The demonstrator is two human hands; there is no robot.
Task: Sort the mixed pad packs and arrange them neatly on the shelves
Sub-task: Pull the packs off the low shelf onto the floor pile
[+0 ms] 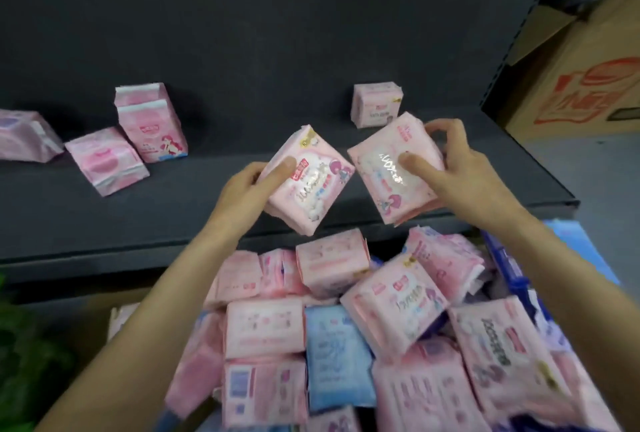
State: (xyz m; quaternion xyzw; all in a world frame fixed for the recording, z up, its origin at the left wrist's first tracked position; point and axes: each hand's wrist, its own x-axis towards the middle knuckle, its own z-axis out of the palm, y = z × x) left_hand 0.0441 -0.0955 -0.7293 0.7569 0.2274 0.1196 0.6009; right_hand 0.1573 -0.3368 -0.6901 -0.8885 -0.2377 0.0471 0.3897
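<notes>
A: Where are the hands?

B: Both are raised over the front lip of the shelf (pixel 242 120). The left hand (pixel 242 189) grips a pink pack (pixel 308 182), thumb across its face and fingers curled behind. The right hand (pixel 464 172) grips a second pack (pixel 391 172) the same way, thumb on the glossy front, fingertips hooked over the top corner. The two packs tilt toward each other, corners nearly meeting.

A: Room on the shelf?

B: Plenty. It is a dark, matte board with a matching back wall. A small pack (pixel 377 104) stands at the back, just behind the right-hand one. Far left, well apart, an upright pair (pixel 150 123) stands with a flat pack (pixel 107 160) lying beside it and another (pixel 26 139) at the frame edge. The middle stretch between is bare.

A: And below?

B: A loose pile (pixel 346 327) of soft, crinkly plastic packs, mostly pink, one blue pack (pixel 336 355) among them (print too blurred to read). The pile starts right under the shelf's front edge. A cardboard box (pixel 581 68) sits off the shelf's right end.
</notes>
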